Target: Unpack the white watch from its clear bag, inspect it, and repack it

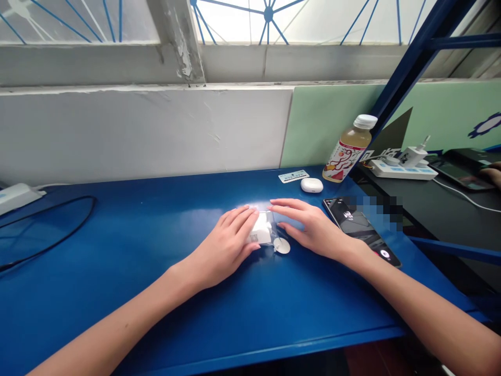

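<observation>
A small clear plastic packet with a white piece inside lies on the blue desk. My left hand covers its left end, with the fingers over the top and the thumb along the near edge. At the packet's right side, my right hand is open, its fingers apart and the thumb bent inward. Whether a right fingertip touches the packet's edge, I cannot tell. A round white disc lies at the packet's near right corner, below my right thumb.
To the right lie a phone, a white earbud case and a small card. A drink bottle stands behind them by a blue post. Another person's hand shows beyond a power strip. A black cable loops at left.
</observation>
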Demonstrator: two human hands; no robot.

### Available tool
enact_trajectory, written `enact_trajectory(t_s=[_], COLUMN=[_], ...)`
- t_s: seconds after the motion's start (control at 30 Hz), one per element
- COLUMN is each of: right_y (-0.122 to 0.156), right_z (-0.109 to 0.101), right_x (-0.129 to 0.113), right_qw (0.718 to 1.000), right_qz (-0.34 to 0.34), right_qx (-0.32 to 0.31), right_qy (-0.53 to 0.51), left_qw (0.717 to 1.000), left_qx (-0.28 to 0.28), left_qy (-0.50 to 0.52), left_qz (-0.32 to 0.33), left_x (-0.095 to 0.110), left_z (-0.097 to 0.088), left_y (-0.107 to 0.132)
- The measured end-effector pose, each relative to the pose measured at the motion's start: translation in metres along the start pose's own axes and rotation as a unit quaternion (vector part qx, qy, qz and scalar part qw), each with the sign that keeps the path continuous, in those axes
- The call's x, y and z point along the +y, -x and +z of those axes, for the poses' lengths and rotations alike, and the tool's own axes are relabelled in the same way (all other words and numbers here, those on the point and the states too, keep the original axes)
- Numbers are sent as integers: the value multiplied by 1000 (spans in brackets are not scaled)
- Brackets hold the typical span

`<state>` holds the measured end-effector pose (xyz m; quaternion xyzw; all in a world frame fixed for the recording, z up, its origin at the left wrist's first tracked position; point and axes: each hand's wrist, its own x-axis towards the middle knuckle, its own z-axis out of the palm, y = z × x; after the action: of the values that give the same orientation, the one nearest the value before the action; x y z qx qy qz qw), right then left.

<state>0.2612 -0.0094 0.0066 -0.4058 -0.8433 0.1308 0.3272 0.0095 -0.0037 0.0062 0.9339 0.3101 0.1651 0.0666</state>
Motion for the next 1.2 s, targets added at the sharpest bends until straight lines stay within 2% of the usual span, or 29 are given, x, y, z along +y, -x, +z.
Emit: enact_trajectory(t_s=[0.07,0.17,0.33,0.43,0.5,0.6,0.7,0.8,1.0,1.1,1.2], right_y=[-2,-4,-4,-7,-8,-8,-6,-5,-4,-3,-3], right_z=[-6,-14,-17,-14,-12,-8,-3,0,-1,1,6], right_x=[-4,-10,-17,-18,-18,-18,-16,-13,-10,-12,-12], right_qw=[997,980,913,891,890,894,899,912,970,976,972], right_qz=[-25,-26,92,158,184,202,204,212,190,188,211], right_qx=[28,59,31,38,38,29,22,29,83,87,81], right_qy=[-68,-189,-396,-425,-416,-398,-387,-349,-124,-66,-68], left_qw=[995,953,862,815,803,807,818,817,827,848,894], left_qx=[18,13,-17,28,71,104,99,92,102,124,135], left_qy=[102,302,504,570,575,544,517,512,458,399,293], left_qz=[-8,-4,-54,-100,-141,-203,-233,-251,-311,-326,-309], left_x=[3,14,34,36,34,30,27,28,26,17,7], left_z=[-5,-11,-16,-16,-13,-5,1,1,-3,-3,-3], left_y=[1,3,6,4,3,1,-1,-3,-5,-4,-2])
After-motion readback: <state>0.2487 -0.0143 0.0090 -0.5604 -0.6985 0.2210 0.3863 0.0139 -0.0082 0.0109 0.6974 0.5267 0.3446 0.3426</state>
